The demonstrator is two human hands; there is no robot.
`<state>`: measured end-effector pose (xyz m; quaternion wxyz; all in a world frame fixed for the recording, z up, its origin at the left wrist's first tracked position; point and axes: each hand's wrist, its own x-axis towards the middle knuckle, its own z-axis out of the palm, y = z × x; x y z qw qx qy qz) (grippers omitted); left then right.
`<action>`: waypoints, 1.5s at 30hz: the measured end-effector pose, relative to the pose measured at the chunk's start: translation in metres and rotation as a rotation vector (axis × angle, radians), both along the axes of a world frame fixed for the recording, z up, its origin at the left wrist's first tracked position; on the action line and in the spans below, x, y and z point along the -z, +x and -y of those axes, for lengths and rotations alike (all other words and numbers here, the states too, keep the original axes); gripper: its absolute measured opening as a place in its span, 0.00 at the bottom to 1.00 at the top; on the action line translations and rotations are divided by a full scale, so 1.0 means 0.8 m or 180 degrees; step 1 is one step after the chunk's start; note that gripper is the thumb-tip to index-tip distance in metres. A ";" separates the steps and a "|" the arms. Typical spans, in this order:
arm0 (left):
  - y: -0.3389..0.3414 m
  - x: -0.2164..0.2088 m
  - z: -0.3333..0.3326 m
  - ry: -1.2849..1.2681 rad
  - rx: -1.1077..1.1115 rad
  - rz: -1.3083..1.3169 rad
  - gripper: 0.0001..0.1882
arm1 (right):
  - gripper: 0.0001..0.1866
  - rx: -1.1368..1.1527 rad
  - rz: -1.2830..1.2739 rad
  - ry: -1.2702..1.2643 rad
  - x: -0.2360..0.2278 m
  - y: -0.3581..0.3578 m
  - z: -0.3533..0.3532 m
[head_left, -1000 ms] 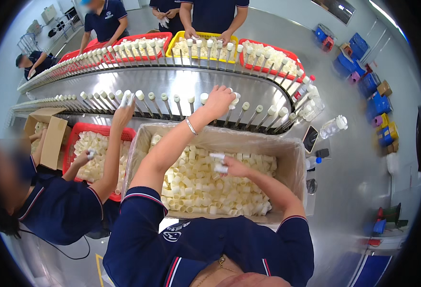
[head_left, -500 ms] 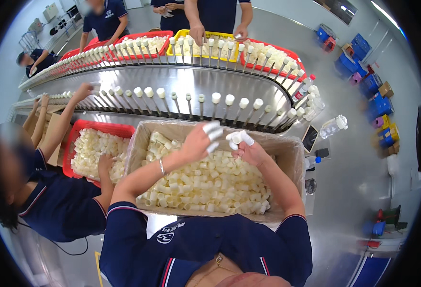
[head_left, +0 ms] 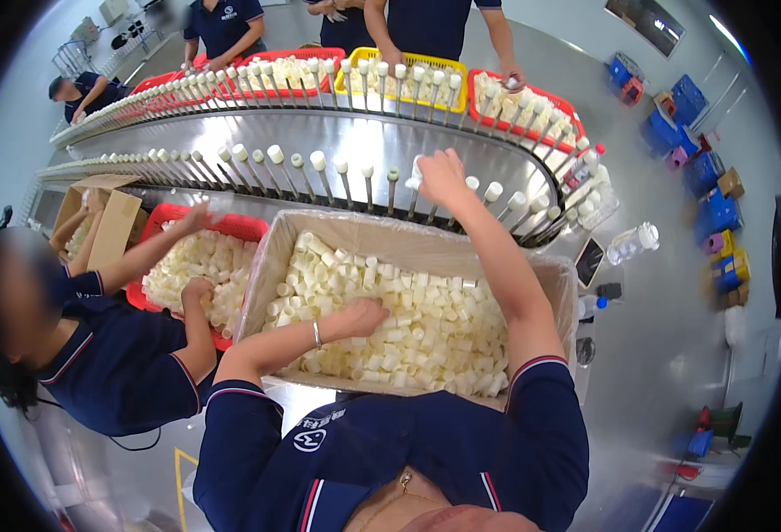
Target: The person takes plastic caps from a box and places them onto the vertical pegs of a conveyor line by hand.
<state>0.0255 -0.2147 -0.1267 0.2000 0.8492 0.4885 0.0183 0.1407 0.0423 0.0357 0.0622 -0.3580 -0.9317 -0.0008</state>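
Note:
My left hand [head_left: 364, 317], with a silver bracelet at its wrist, reaches down into the heap of short white plastic tube caps [head_left: 417, 332]. Its fingertips are hidden there. The caps fill a plastic-lined cardboard box [head_left: 546, 293] in front of me. My right hand [head_left: 444, 177] is stretched out past the box's far edge to the near row of upright metal rods. White covers are on its fingertips, which are closed on a white cap [head_left: 416, 171] at the top of a rod; cap and covers blend together. Neighbouring rods carry similar white caps [head_left: 318, 160].
A co-worker on the left works over a red basket [head_left: 156, 293] of caps. Across the steel conveyor table [head_left: 302, 133], others stand by a yellow basket [head_left: 461, 86] and red baskets. A phone [head_left: 589, 262] and a clear bottle [head_left: 632, 242] lie at the right.
My left hand has dropped from above the box into the caps. My right hand has moved forward from over the box to the rods, with the cap it held.

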 end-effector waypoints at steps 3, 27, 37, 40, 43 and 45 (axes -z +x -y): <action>0.009 0.003 -0.008 -0.0223 -0.0058 -0.0376 0.09 | 0.05 0.0222 0.0188 -0.0081 0.003 0.011 -0.006; -0.051 -0.126 -0.084 0.0313 -0.1617 0.3370 0.17 | 0.15 -0.0172 -0.0063 -0.1455 0.258 0.139 0.170; -0.132 -0.186 -0.173 0.2845 -0.1666 0.0045 0.15 | 0.20 -0.0128 -0.2706 -0.4253 0.150 0.100 0.156; -0.119 -0.192 -0.210 0.2390 -0.1331 -0.0144 0.13 | 0.20 -0.0328 -0.3489 -0.4601 0.128 0.095 0.143; -0.097 -0.192 -0.241 0.1998 -0.1085 -0.0582 0.06 | 0.17 -0.0406 -0.3429 -0.4649 0.110 0.103 0.138; -0.078 -0.188 -0.252 0.1916 -0.1019 -0.0751 0.06 | 0.15 -0.0330 -0.3332 -0.4776 0.097 0.108 0.136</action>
